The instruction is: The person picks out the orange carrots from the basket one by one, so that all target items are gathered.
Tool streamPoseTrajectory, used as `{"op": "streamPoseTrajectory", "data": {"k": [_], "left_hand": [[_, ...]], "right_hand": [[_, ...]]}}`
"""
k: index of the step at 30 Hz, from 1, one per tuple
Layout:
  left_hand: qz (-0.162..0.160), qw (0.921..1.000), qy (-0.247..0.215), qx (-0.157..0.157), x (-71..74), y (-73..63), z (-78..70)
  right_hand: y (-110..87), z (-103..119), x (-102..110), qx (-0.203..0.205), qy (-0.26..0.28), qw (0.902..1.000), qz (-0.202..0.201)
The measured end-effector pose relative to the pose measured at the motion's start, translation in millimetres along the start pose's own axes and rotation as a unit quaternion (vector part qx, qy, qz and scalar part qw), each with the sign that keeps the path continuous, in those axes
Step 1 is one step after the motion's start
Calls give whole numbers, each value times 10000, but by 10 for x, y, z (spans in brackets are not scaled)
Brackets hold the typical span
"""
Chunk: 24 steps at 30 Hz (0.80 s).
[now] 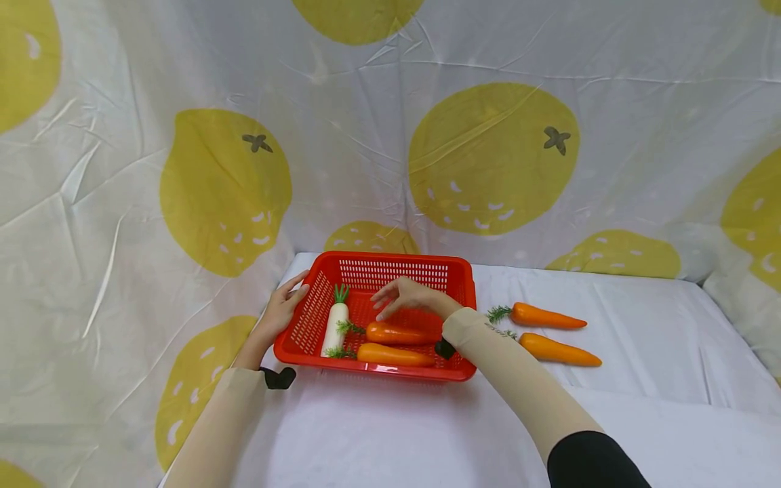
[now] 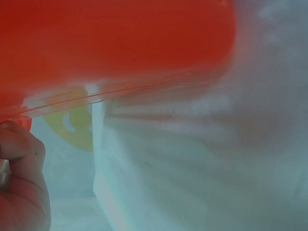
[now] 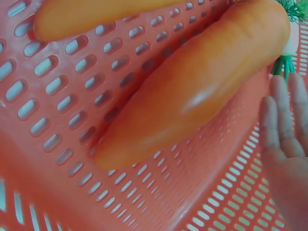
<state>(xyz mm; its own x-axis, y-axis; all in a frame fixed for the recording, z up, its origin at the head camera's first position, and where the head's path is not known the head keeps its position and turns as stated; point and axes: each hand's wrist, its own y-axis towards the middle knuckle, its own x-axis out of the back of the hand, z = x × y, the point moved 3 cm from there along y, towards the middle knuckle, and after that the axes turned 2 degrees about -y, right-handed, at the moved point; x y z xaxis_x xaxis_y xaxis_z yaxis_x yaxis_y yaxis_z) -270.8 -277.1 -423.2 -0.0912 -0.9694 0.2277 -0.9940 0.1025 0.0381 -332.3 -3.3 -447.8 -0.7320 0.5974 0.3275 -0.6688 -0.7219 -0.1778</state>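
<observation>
A red plastic basket (image 1: 390, 256) with perforated walls stands on the white-covered table. My left hand (image 1: 282, 310) grips its left rim; in the left wrist view its curled fingers (image 2: 24, 154) meet the red edge. Inside, a white radish (image 1: 335, 328) with green leaves lies along the left side. Two orange carrots, a rear one (image 1: 403, 333) and a front one (image 1: 393, 354), lie crosswise to its right, leaves toward the radish. Over the basket, just behind the rear carrot, my right hand (image 1: 405, 296) has loosely extended fingers and holds nothing.
To the right of the basket, two more carrots, a rear one (image 1: 549, 316) and a front one (image 1: 558, 350), lie on the white cloth (image 1: 659, 339), tips pointing right. Behind the table hangs a pale curtain (image 1: 354, 149) with yellow fruit prints.
</observation>
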Motion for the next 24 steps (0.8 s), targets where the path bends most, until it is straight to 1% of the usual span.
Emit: {"op": "streamPoseTrajectory", "data": {"k": [3,7,10,13,18,21,24], "left_hand": [[14,10000,-1,-10,1,-1,1],[41,10000,0,-29,2,-9,-8],[38,10000,36,-21,4,-8,-16],[15,10000,61,-7,15,17,3],[-8,10000,17,18,58,84,139],[-58,9999,88,16,81,106,226],[-94,9998,193,-23,88,107,267]], "right_hand": [[1,-55,-18,-51,-199,9998,72],[-2,-117,-31,-260,-359,9989,159],[-10,-128,-52,-416,-395,9980,262],[-12,-129,-87,-455,-499,9969,403],[-13,-133,-139,-473,-664,9952,533],[-20,-127,-153,-458,-786,9943,547],[-27,-119,-162,-449,-902,9933,572]]}}
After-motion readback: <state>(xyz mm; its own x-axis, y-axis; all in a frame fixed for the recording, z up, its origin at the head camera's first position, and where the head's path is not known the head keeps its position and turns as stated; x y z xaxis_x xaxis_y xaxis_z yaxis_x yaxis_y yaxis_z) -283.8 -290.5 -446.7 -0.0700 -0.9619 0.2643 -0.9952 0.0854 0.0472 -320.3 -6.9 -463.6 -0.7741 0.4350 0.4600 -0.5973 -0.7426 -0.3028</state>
